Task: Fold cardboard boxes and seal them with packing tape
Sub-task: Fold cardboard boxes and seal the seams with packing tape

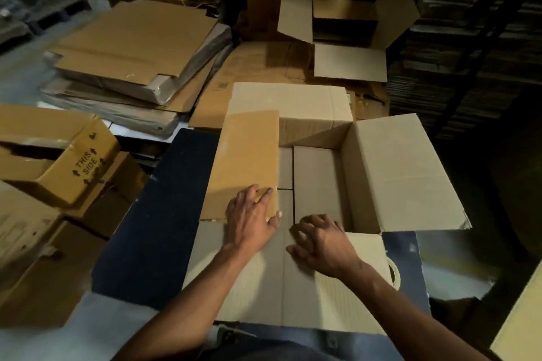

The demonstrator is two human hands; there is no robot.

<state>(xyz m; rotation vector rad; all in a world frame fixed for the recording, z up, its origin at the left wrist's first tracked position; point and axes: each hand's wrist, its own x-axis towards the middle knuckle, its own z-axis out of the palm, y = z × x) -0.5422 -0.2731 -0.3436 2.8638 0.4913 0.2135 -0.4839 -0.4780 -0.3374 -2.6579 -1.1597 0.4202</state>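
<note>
An open cardboard box (316, 179) sits on a dark blue mat (164, 214) in front of me. Its left flap (249, 161) is folded down over the opening, and my left hand (249, 217) presses flat on that flap's near corner. The right flap (399, 173) stands up and outward, the far flap (290, 102) leans away, and the near flap (281, 281) lies flat toward me. My right hand (319, 243) rests on the near flap at the box's rim, fingers curled and apart. A roll of packing tape (394, 272) peeks out from under the near flap's right edge.
Flat cardboard stacks (135, 50) lie at the far left. A printed "THIS SIDE" box (73, 161) and other cartons sit at my left. Another open box (346, 35) stands behind. Dark shelving (469, 38) fills the right and back.
</note>
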